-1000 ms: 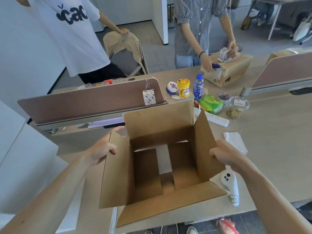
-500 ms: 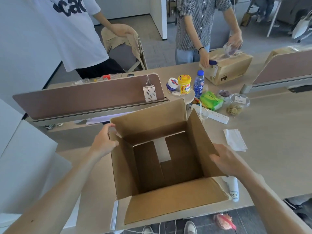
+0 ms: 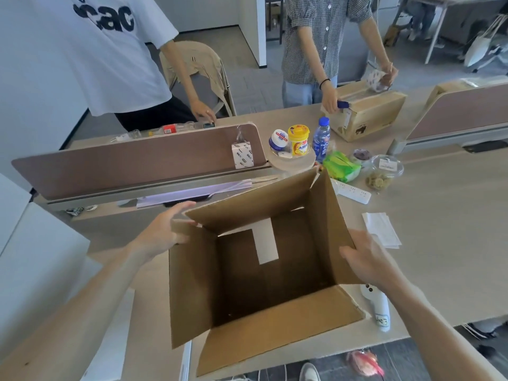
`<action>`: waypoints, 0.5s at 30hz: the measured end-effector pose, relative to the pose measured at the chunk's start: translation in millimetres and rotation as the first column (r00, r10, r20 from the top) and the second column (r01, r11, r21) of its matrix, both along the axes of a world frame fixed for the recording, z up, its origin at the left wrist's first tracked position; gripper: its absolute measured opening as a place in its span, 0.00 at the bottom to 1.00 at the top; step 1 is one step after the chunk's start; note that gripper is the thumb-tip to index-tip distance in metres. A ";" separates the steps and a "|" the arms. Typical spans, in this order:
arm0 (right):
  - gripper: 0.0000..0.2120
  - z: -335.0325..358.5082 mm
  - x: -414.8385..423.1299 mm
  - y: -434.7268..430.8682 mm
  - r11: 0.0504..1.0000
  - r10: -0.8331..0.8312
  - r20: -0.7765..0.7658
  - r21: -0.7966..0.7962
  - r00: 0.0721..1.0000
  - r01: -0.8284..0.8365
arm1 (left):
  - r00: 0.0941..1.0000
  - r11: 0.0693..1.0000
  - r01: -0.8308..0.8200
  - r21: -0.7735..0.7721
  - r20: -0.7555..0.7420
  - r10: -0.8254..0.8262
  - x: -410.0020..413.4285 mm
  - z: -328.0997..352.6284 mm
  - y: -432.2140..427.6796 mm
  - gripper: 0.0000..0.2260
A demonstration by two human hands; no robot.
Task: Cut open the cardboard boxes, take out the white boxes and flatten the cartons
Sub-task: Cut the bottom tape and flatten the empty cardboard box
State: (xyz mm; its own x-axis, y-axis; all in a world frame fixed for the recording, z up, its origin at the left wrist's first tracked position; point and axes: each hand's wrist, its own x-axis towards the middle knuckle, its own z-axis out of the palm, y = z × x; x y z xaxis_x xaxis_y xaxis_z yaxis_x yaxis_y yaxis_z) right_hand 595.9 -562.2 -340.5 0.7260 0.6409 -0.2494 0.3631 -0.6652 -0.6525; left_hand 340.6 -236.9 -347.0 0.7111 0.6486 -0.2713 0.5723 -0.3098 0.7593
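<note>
**Empty carton held at both side flaps**

Found a brown corrugated carton [image 3: 275, 325] standing open-topped on the pale, wood-grained tabletop [image 3: 439, 243], its four flaps raised, boxy in shape, matt and fibrous inside, its interior empty. Saw a pale strip along the seam of its floor; could not tell tape from gap.

Noted the left grip [image 3: 162, 235] at the carton's far-left corner, thumb and fingers closed on the top edge of the left flap. Noted the right grip [image 3: 368, 259] on the opposite side, thumb on the inner face of the right flap and fingers wrapped behind it, somewhat blurred. Placed the carton squarely between the two grips, touching both.

Spotted a smooth white plastic controller [image 3: 379, 306] lying just beside the carton's near-right corner, below the right wrist, and thin white folded sheets [image 3: 382, 229] flat near the right flap. Beyond the far flap, made out a white power strip [image 3: 354, 192], a crinkled green pack [image 3: 341, 166], a yellow tub [image 3: 298, 141] and a blue-capped bottle [image 3: 321, 138]. Farther off, saw a second carton [image 3: 368, 114] under another person's hands, past a brown, round-cornered divider panel [image 3: 137, 166].
</note>
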 end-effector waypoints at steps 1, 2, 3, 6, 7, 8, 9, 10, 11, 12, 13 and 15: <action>0.12 -0.2 -2.4 -0.9 1.000 0.019 0.012 0.000 1.000 -0.019 | 0.999 0.998 -0.049 0.050 0.014 0.048 -0.1 -1.7 -1.0 0.26; 0.13 -0.6 -5.6 -1.9 0.999 0.038 0.017 0.003 0.999 -0.038 | 0.993 0.989 -0.113 0.095 0.036 0.110 0.0 -3.1 -2.9 0.19; 0.14 -0.8 -8.1 -2.2 0.999 0.054 0.021 0.004 0.998 -0.054 | 0.982 0.975 -0.184 0.128 0.058 0.178 0.6 -5.7 -3.6 0.11; 0.18 -2.2 -12.9 -2.6 0.998 0.061 0.043 0.026 0.997 -0.062 | 0.951 0.934 -0.309 0.181 0.062 0.302 1.1 -10.3 -4.7 0.08; 0.18 -2.0 -13.4 -2.5 0.998 0.053 0.041 0.034 0.998 -0.054 | 0.949 0.927 -0.316 0.203 0.071 0.308 2.0 -10.9 -4.0 0.08; 0.18 -1.7 -13.6 -2.1 0.998 0.039 0.029 0.041 0.999 -0.040 | 0.949 0.924 -0.313 0.220 0.086 0.302 3.2 -9.7 -4.8 0.10; 0.16 -0.6 -13.8 -1.2 0.999 0.016 0.007 0.050 1.000 -0.017 | 0.954 0.923 -0.298 0.242 0.099 0.282 5.9 -6.5 -7.7 0.12; 0.14 0.7 -13.4 0.5 0.998 -0.018 -0.022 0.060 1.000 0.019 | 0.961 0.921 -0.275 0.275 0.107 0.255 8.9 -3.4 -10.6 0.13; 0.13 1.5 -13.0 2.4 0.996 -0.058 -0.046 0.069 0.997 0.061 | 0.970 0.918 -0.242 0.315 0.111 0.217 12.4 0.0 -14.5 0.13; 0.12 2.6 -13.0 4.7 0.992 -0.095 -0.061 0.074 0.994 0.099 | 0.975 0.911 -0.216 0.352 0.118 0.186 15.3 3.4 -18.1 0.14; 0.11 3.8 -13.4 6.6 0.989 -0.124 -0.069 0.078 0.990 0.129 | 0.977 0.905 -0.202 0.375 0.137 0.161 17.0 5.4 -19.9 0.14; 0.09 7.5 -14.0 10.9 0.980 -0.164 -0.081 0.098 0.983 0.171 | 0.979 0.903 -0.175 0.392 0.165 0.118 18.8 12.0 -24.8 0.13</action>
State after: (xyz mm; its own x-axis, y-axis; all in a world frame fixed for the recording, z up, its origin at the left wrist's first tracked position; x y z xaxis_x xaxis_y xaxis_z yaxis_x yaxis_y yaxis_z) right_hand 581.9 -551.2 -333.0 0.8077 0.5370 -0.2433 0.2017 -0.6395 -0.7419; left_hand 359.4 -261.8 -335.1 0.6108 0.7818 0.1257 0.5367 -0.5254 0.6602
